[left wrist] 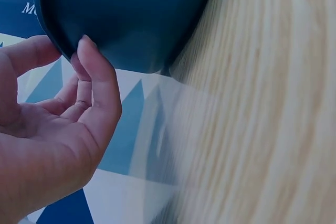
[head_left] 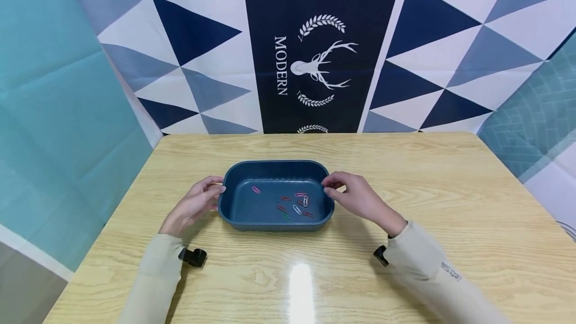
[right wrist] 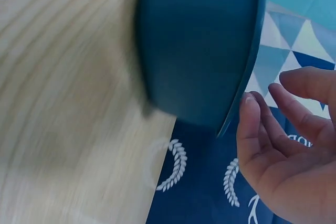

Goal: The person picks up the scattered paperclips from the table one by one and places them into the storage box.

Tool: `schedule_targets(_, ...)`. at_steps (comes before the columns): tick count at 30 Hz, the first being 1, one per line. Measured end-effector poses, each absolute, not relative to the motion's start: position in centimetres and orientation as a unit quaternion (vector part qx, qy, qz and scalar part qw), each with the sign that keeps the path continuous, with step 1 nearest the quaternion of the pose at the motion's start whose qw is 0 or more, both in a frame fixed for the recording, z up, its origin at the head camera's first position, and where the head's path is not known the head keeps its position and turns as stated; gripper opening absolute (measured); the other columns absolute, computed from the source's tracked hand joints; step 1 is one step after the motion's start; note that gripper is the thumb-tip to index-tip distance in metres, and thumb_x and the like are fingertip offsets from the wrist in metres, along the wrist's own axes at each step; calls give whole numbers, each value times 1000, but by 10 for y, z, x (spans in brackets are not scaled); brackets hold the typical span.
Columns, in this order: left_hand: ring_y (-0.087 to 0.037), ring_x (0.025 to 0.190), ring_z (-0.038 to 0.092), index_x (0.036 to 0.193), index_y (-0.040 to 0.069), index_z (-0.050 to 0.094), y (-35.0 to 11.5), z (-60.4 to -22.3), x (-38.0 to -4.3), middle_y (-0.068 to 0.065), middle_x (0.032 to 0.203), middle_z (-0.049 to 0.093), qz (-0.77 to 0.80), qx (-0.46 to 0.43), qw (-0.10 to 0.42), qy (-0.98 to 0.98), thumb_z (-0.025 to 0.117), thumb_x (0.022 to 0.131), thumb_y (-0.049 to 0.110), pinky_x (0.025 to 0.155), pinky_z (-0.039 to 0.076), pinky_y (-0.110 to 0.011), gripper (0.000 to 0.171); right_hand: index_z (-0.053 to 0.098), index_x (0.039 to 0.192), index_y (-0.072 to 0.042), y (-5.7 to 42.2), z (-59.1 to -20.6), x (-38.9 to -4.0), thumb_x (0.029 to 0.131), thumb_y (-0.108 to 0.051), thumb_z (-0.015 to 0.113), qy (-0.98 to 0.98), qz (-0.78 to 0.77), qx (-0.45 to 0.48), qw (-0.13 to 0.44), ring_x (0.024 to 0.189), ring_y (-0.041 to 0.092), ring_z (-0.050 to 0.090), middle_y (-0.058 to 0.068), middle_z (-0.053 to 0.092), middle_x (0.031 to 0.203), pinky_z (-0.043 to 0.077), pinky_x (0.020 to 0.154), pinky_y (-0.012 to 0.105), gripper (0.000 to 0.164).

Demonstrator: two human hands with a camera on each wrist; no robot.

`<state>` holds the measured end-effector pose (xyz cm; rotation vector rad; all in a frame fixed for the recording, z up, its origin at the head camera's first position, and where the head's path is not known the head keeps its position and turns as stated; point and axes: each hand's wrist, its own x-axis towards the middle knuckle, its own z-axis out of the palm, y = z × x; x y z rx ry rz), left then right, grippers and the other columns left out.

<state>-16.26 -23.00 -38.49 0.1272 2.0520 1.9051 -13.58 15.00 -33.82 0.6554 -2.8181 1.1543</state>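
Note:
A dark blue rectangular tray (head_left: 274,226) with rounded corners stands on the wooden table. Several small paper clips lie on its floor, among them a pink paper clip (head_left: 256,190) toward the left, a white paper clip (head_left: 297,209) and a green paper clip (head_left: 285,217). My left hand (head_left: 193,205) pinches the tray's left rim, its thumb on one side and fingers on the outer wall in the left wrist view. At the right rim is my right hand (head_left: 355,195); in the right wrist view a fingertip touches the rim, with a gap between thumb and fingers.
The light wooden table (head_left: 427,189) extends around the tray. Behind it hangs a patterned cloth (head_left: 310,109) with triangles and a deer's head. Teal cloth (head_left: 54,114) borders the left side. A black strap piece (head_left: 193,257) shows at the left cuff.

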Motion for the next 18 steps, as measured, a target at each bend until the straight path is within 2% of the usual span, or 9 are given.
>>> schedule_targets(8, -14, 77, 56, 133, -10, 39, -237, -382, -158, -10, 102, 53, 608, 38, 144, 780, 47, 103, 15, 64, 50, -29, 40, 68, 103, 0, 171, -340, -128, 91, 0, 63, -916, 332, 220, 49, 88, 23, 63, 10, 67, 101, 53, 68, 34, 13)
schedule_targets(13, -19, 81, 58, 138, -12, 37, -234, -376, -151, -20, 110, 55, 524, 47, 132, 840, 44, 105, 22, 66, 54, -33, 48, 68, 103, 0, 188, -341, -121, 89, 0, 66, -924, 302, 228, 63, 88, 24, 65, 11, 67, 101, 54, 68, 36, 14)
schedule_targets(16, -29, 93, 61, 142, -15, 30, -231, -371, -146, -28, 119, 55, 415, 69, 110, 900, 40, 106, 29, 77, 53, -42, 58, 68, 106, 2, 196, -343, -117, 88, -1, 67, -925, 292, 232, 70, 91, 28, 65, 13, 67, 104, 55, 71, 40, 18)
schedule_targets(18, -39, 106, 57, 143, -16, 25, -228, -366, -143, -32, 126, 51, 348, 86, 87, 930, 37, 106, 35, 89, 47, -50, 64, 67, 110, 2, 201, -345, -114, 88, -3, 68, -927, 284, 232, 77, 95, 31, 64, 15, 67, 109, 55, 74, 43, 23)
